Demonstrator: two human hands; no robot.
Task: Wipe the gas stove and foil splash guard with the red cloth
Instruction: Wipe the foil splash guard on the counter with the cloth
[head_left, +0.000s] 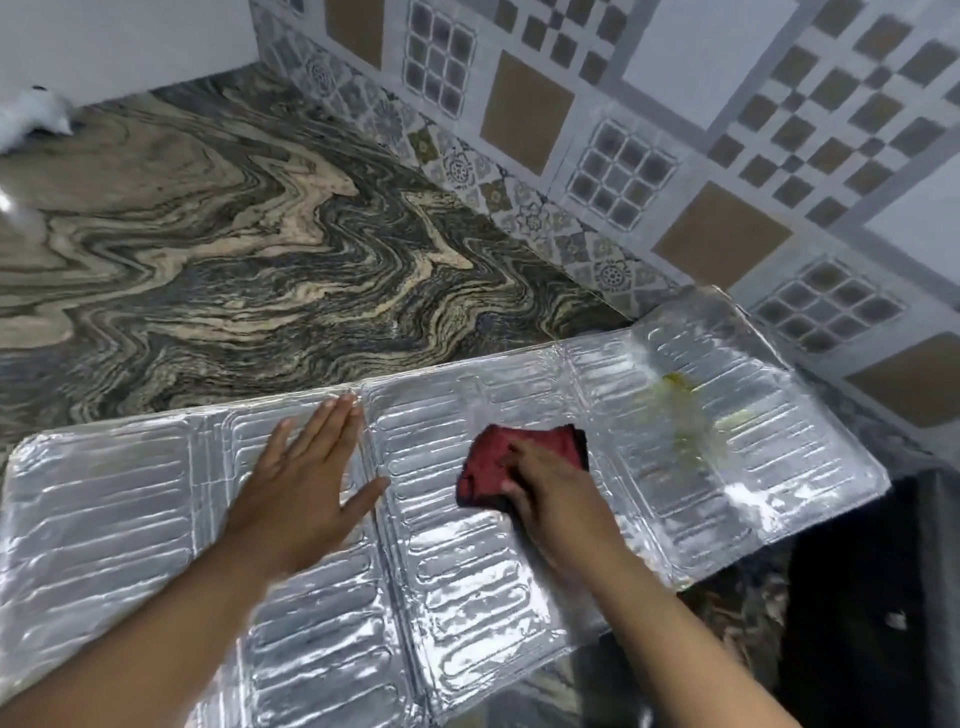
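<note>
Embossed silver foil splash guard (447, 519) lies flat on the swirled granite counter (208, 249). Flat left hand (306, 478) steadies it; right hand (550, 493) grips the folded red cloth (514, 457). Hard strokes risk crumpling foil.

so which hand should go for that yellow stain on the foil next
Right. The right hand already grips the red cloth and lies just short of the yellow stain on the foil guard. The left hand is flat on the foil, farther away, steadying it.
</note>
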